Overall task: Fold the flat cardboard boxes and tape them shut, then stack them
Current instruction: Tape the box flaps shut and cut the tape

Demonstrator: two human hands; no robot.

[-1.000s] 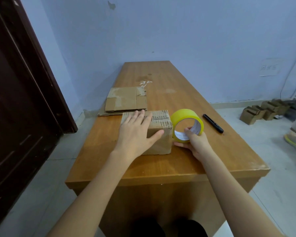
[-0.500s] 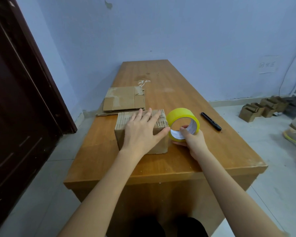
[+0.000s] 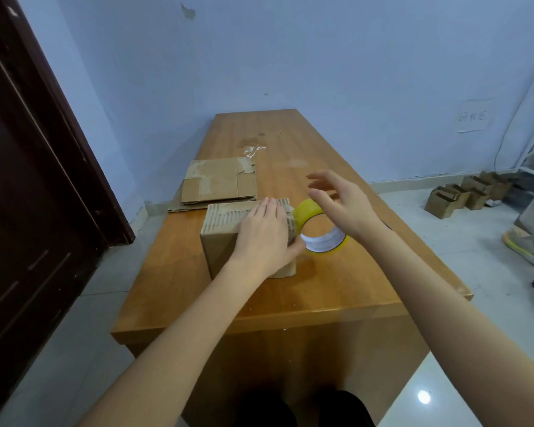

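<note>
A folded cardboard box (image 3: 221, 248) stands on the wooden table (image 3: 336, 291). My left hand (image 3: 264, 234) lies flat on its top and right side, fingers straight, with the thumb down by the yellow tape roll (image 3: 305, 209). The roll stands on edge right against the box. My right hand (image 3: 342, 201) hovers above the roll with its fingers spread, holding nothing. Flat cardboard boxes (image 3: 219, 183) lie stacked behind the folded one.
A dark door (image 3: 28, 195) fills the left. On the floor at the right are several small cardboard boxes (image 3: 463, 195) and another person's shoe (image 3: 524, 246). A black marker is mostly hidden behind my right wrist.
My right hand has let go of the tape roll and risen above it with fingers spread. My left hand has slid to the box's right side, beside the roll.
</note>
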